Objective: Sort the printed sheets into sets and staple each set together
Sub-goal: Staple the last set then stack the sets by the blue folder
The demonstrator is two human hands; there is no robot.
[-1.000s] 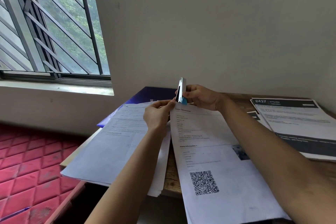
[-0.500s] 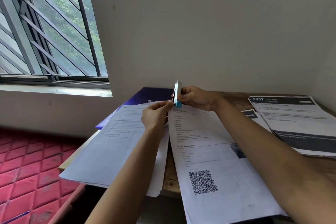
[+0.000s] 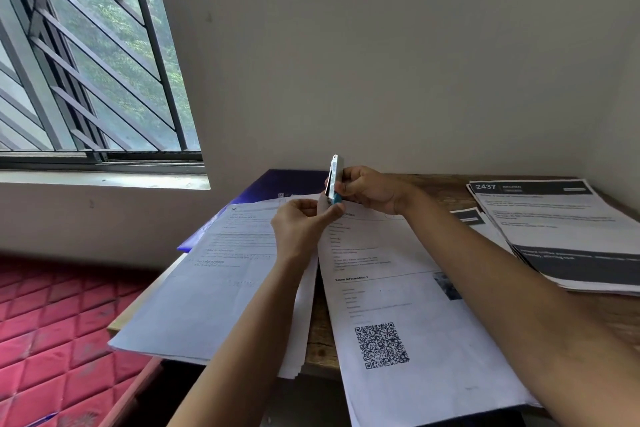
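Barely any shift vs half a sec ago: stapler [image 3: 335, 177] has stayed upright at the sheet's top corner, & the left thumb [image 3: 329, 215] has crept up till it sits right under the blue end. Right hand [image 3: 370, 189] grips the stapler, fingers [image 3: 348, 187] curled round its silver body from the right, blue end down, metal tip up toward the wall. Left hand [image 3: 299, 224] is right beside it, fingers bunched together & pinching the top left corner of the QR sheet [image 3: 415, 305], holding that corner up at the stapler's lower end. Can't tell whether the stapler's mouth is squeezed closed: too small & partly hidden by the thumb.

Rest of the QR sheet runs from the fingers back toward the person, lying flat w/ its near end hanging past the table [image 3: 320, 333] edge beside the right forearm. Just left of the left-hand fingers: a pile of printed pages [image 3: 221, 281], also overhanging the near edge, left forearm passing above it. Beyond that pile, behind the fingers, a purple folder [image 3: 277, 184] pokes out. Well right of the right-hand fingers lies another stack [image 3: 554, 229] w/ a dark header reading 2437. Far left of both hands: a barred window [image 3: 86, 62] up high & a red quilted surface [image 3: 52, 322] down low.
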